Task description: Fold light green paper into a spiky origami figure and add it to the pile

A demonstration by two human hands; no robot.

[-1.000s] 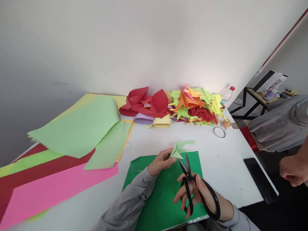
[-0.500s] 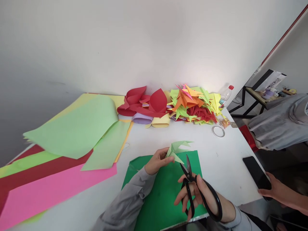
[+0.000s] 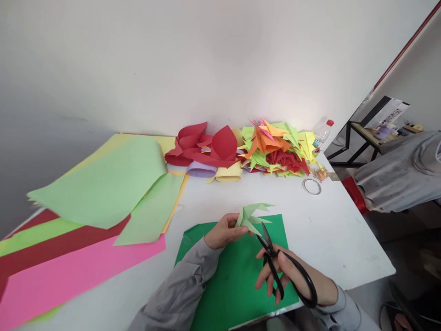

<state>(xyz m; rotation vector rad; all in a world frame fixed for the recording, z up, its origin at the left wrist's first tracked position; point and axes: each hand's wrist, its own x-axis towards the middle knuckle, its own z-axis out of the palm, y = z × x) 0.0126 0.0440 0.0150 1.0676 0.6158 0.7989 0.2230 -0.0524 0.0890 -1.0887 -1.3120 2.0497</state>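
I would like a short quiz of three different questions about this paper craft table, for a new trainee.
1. True or false: the right hand holds the black metal scissors.
2. Multiple choice: what does the left hand hold? A) a roll of tape B) the folded light green paper figure C) a plastic bottle
3. Fill in: under both hands lies a flat sheet of dark ____ paper on the white table.

Key:
1. True. The blades point toward the folded figure.
2. B. The clear tape ring lies apart, near the pile of coloured folded paper shapes.
3. green
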